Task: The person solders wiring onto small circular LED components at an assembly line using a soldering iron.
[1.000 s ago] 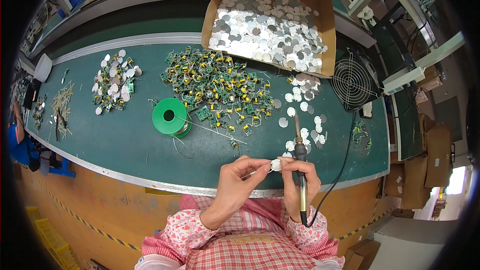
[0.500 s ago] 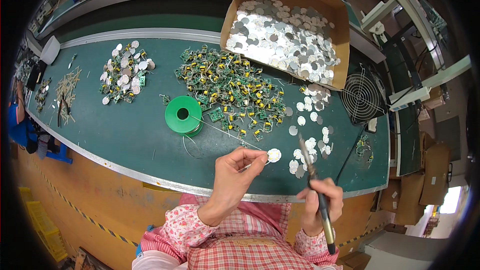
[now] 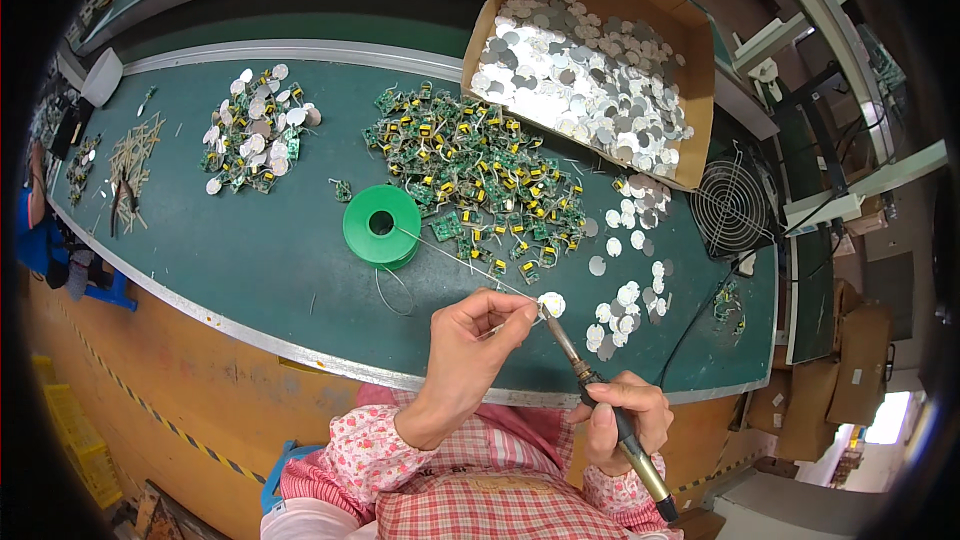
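My left hand [image 3: 468, 340] is closed in a pinch on the thin solder wire [image 3: 465, 264], which runs back to a green spool [image 3: 408, 220]. Just past those fingertips is a small round white board [image 3: 553, 302]; whether the fingers touch it I cannot tell. Wrapped round its dark handle, my right hand [image 3: 632, 415] grips a soldering iron [image 3: 566, 342]. The iron slants up to the left, its tip at the lower edge of the white board, close to the wire's end.
Behind the spool spreads a heap of green circuit boards with yellow parts [image 3: 490, 170]. A cardboard box [image 3: 700, 130] of round discs stands at the back right, near a round-grilled fan [image 3: 733, 208]. Loose discs [image 3: 615, 320] lie right; another board-and-disc pile [image 3: 255, 130] sits left.
My right hand has brought the soldering iron's tip left and down to the white board. The left hand keeps its pinch almost in place. The view has shifted slightly.
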